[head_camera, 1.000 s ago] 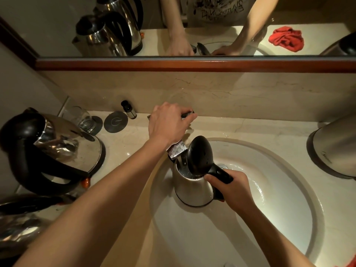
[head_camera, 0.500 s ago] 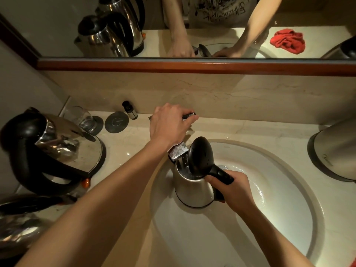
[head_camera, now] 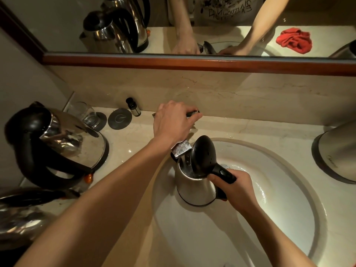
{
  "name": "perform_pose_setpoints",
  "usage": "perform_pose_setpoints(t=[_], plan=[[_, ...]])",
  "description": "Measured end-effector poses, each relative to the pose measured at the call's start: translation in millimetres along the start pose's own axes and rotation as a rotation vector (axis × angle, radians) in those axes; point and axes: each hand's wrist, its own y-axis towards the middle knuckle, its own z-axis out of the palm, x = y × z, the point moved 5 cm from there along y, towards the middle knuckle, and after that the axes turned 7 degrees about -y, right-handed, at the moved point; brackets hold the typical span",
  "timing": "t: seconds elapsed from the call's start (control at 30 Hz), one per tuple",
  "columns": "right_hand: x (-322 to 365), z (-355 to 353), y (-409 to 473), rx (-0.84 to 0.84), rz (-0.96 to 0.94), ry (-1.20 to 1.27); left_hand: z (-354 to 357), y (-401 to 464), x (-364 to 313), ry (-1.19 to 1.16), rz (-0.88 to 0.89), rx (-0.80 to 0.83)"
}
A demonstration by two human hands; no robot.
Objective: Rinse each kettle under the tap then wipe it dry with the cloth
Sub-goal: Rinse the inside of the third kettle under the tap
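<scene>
Your right hand [head_camera: 234,186] gripped the black handle of the small steel kettle [head_camera: 194,186], fingers curled tight. The kettle stood in the white sink [head_camera: 279,218], lid up, right under the tap [head_camera: 181,149]. Your left hand [head_camera: 173,122] gripped the tap lever. The red cloth [head_camera: 294,40] showed in the mirror.

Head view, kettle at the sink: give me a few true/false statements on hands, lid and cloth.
1. The right hand grips the handle of the kettle held in the sink. True.
2. The kettle's lid is closed. False: it stands open, under the tap spout.
3. The left hand holds the red cloth. False: it grips the tap handle; the cloth shows only in the mirror, lying on the counter.
4. A drinking glass stands left of the tap. True.
</scene>
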Motion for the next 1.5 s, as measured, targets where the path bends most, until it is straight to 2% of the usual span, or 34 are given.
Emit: perform_pose_setpoints(t=[1.5], plan=[[-6.3,0.6,3.1,-0.009,-0.006,-0.003,-0.1,-1.0,-0.9,-0.019,-0.019,0.007]])
